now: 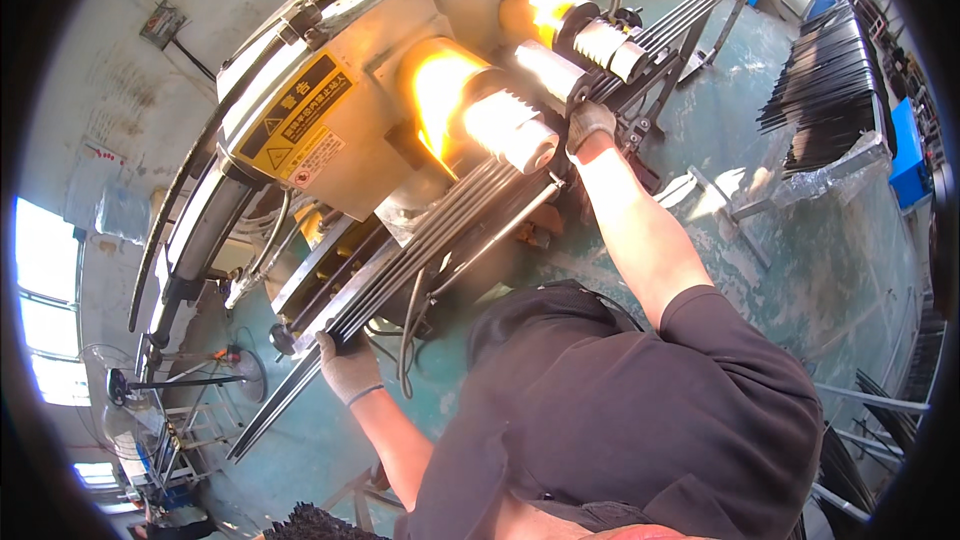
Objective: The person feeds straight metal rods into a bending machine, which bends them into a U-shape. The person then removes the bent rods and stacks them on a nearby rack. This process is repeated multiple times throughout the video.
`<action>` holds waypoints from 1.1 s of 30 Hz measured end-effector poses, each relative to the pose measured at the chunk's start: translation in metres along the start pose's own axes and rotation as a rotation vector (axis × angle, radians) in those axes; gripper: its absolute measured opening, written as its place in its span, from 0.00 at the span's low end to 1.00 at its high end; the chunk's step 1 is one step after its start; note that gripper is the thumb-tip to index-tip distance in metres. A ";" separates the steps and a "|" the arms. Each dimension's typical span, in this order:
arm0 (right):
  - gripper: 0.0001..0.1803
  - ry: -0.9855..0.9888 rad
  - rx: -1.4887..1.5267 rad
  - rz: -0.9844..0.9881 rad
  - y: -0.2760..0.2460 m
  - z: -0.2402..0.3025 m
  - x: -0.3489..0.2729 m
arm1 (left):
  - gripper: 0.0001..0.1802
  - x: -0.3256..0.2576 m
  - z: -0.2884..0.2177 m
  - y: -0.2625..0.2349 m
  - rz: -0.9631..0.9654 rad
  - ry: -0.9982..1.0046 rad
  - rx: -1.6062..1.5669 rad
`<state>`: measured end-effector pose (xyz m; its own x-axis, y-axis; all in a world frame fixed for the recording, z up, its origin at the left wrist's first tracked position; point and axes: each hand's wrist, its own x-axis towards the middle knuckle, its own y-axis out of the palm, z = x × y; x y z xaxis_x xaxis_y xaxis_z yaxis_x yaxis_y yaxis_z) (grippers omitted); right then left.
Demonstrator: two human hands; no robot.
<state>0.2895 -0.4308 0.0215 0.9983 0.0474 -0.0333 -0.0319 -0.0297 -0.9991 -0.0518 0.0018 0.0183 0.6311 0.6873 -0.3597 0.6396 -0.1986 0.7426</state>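
Several long, thin metal tubes [440, 238] lie side by side, slanting from lower left to upper right along the front of a machine. My left hand [350, 368], in a pale work glove, grips these tubes near their lower left end, thumb on top. Farther up, my gloved right hand [590, 125] is closed beside a dark metal bracket, in line with the tubes; its fingertips and what they hold are hidden. Just left of that hand is a ribbed, pale metal roller [510, 130] on a shiny yellow cylinder [440, 80].
The machine's big cream housing [300, 130] carries yellow warning labels. A second yellow cylinder [540, 8] stands farther back. Dark strips are piled on a rack [830, 90] at right, near a blue bin [908, 152]. A fan [240, 372] stands lower left.
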 end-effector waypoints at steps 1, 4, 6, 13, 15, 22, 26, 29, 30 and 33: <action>0.23 0.023 -0.081 0.007 0.016 -0.007 0.012 | 0.19 0.003 0.003 0.006 0.001 -0.008 0.006; 0.23 0.008 -0.043 -0.083 0.036 -0.013 0.021 | 0.21 0.002 0.014 0.021 -0.060 0.045 0.059; 0.21 -0.047 -0.050 -0.079 0.035 -0.011 0.023 | 0.21 0.004 0.021 0.019 -0.106 0.080 0.083; 0.13 -0.014 -0.103 -0.289 0.071 -0.012 0.033 | 0.19 0.005 0.064 0.034 -0.027 -0.143 0.038; 0.14 -0.038 0.050 -0.345 0.080 -0.019 0.029 | 0.19 0.013 0.058 0.029 0.019 -0.146 0.010; 0.16 -0.045 0.524 -0.385 0.070 -0.040 0.018 | 0.17 0.044 0.003 -0.021 0.059 0.107 0.020; 0.17 0.023 1.048 -0.298 0.019 -0.013 -0.034 | 0.15 0.049 0.013 -0.022 -0.036 0.123 -0.028; 0.22 0.035 1.439 -0.326 0.033 -0.022 -0.045 | 0.16 0.033 0.039 -0.004 -0.022 0.100 -0.055; 0.24 0.096 1.583 -0.305 0.036 -0.023 -0.049 | 0.16 0.027 0.047 0.001 -0.011 0.083 -0.059; 0.22 -0.041 1.678 -0.323 0.070 -0.040 -0.046 | 0.18 0.011 0.072 0.031 -0.053 0.036 -0.094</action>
<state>0.2435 -0.4748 -0.0456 0.9730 -0.1353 0.1869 0.1173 0.9876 0.1041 0.0066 -0.0467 -0.0030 0.5799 0.7202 -0.3807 0.6265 -0.0956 0.7735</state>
